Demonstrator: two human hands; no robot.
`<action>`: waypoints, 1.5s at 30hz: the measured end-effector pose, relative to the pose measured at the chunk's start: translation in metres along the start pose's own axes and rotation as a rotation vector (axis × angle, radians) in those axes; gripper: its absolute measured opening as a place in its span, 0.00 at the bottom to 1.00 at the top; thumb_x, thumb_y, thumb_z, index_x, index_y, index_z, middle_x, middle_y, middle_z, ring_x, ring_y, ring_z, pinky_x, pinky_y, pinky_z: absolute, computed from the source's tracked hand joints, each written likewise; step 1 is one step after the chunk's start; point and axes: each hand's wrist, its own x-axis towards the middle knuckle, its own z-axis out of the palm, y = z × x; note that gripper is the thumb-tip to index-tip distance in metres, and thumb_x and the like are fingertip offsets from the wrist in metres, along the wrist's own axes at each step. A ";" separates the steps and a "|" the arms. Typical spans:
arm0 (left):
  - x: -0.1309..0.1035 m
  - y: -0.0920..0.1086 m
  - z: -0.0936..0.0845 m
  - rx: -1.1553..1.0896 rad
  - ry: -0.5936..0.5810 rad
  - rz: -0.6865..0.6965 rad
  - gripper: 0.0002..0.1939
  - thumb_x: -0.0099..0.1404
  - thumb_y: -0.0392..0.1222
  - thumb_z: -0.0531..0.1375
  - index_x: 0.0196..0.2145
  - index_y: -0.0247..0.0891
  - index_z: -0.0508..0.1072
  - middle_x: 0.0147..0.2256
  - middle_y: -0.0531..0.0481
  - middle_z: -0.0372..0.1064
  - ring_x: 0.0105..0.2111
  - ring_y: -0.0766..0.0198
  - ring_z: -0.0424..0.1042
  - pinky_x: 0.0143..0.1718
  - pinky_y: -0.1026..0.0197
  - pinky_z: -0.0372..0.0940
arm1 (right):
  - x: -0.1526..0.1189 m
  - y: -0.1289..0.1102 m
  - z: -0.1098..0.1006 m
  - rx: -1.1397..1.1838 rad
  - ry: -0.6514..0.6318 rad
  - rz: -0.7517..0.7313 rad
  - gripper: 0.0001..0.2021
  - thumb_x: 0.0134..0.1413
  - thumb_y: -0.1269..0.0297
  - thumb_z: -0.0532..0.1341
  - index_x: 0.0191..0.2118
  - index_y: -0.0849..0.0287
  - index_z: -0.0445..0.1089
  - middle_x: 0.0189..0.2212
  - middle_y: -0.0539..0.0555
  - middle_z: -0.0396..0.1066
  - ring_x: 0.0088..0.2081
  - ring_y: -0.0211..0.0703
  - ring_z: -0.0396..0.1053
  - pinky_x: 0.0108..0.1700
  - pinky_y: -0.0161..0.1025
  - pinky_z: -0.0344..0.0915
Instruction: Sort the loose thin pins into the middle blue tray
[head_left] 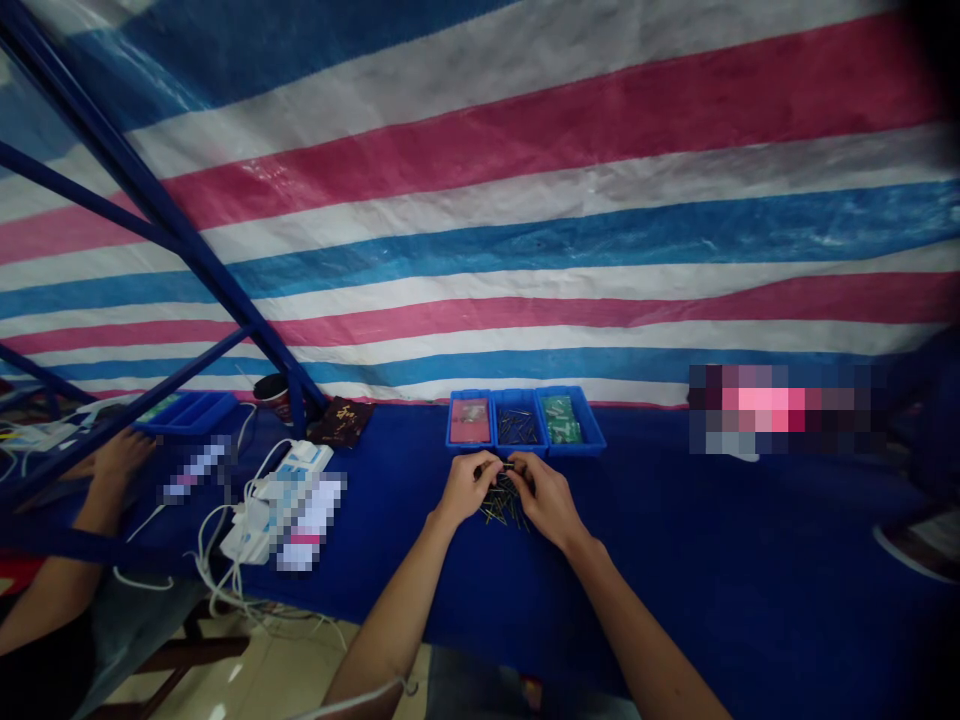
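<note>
On the blue table, a loose pile of thin metallic pieces (504, 506) lies between and just below my hands. My left hand (470, 486) is closed, its fingertips pinched at the upper left of the pile. From the right, my right hand (541, 492) meets it, fingers also pinched, with a small thin piece showing between the two hands. Directly behind them stands a blue tray in three sections: pink pieces (470, 421) at left, dark thin pieces (517, 426) in the middle, green and clear pieces (561, 419) at right.
Left of my arms are a white power strip (304, 470) with cables and a dark packet (343, 422). Beyond the blue metal frame (217, 285), another person's hand (124, 455) rests near a second blue tray (191, 412). A striped sheet (480, 230) hangs behind.
</note>
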 end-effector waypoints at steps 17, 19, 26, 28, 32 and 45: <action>0.000 0.004 0.000 0.005 -0.028 0.000 0.18 0.71 0.47 0.54 0.30 0.34 0.76 0.24 0.51 0.69 0.24 0.67 0.66 0.31 0.67 0.60 | 0.002 -0.003 -0.003 0.010 0.011 -0.009 0.13 0.69 0.61 0.50 0.38 0.54 0.70 0.33 0.52 0.74 0.34 0.43 0.72 0.38 0.37 0.64; 0.000 0.004 0.000 -0.003 -0.022 -0.006 0.18 0.71 0.47 0.54 0.30 0.34 0.76 0.24 0.52 0.69 0.24 0.67 0.66 0.31 0.67 0.60 | 0.001 -0.002 -0.002 0.012 0.013 -0.004 0.11 0.69 0.60 0.51 0.40 0.54 0.70 0.34 0.52 0.74 0.35 0.43 0.72 0.39 0.37 0.64; 0.000 0.004 -0.001 0.002 -0.019 -0.012 0.19 0.71 0.49 0.54 0.30 0.33 0.75 0.23 0.52 0.69 0.23 0.68 0.66 0.30 0.67 0.59 | 0.002 -0.001 -0.001 0.036 0.023 -0.020 0.11 0.68 0.62 0.51 0.44 0.54 0.70 0.36 0.53 0.74 0.37 0.43 0.73 0.40 0.37 0.65; 0.000 0.004 -0.001 0.007 -0.022 -0.012 0.19 0.71 0.49 0.54 0.30 0.34 0.75 0.23 0.52 0.69 0.24 0.68 0.66 0.30 0.67 0.59 | 0.002 -0.002 -0.002 0.043 0.029 -0.025 0.12 0.69 0.63 0.50 0.42 0.54 0.71 0.37 0.53 0.74 0.38 0.43 0.73 0.41 0.38 0.65; 0.001 0.004 0.000 0.002 -0.026 -0.004 0.19 0.72 0.48 0.54 0.30 0.34 0.75 0.24 0.52 0.69 0.24 0.67 0.66 0.31 0.67 0.60 | 0.003 -0.004 -0.004 0.025 0.035 -0.022 0.12 0.69 0.61 0.50 0.40 0.54 0.71 0.36 0.53 0.73 0.37 0.43 0.72 0.40 0.37 0.65; 0.000 0.002 0.000 -0.005 -0.013 -0.005 0.17 0.71 0.46 0.55 0.30 0.34 0.75 0.23 0.52 0.69 0.24 0.67 0.66 0.31 0.67 0.60 | 0.002 -0.005 -0.004 0.039 0.035 -0.021 0.11 0.68 0.60 0.52 0.44 0.53 0.71 0.35 0.53 0.73 0.35 0.42 0.72 0.39 0.37 0.65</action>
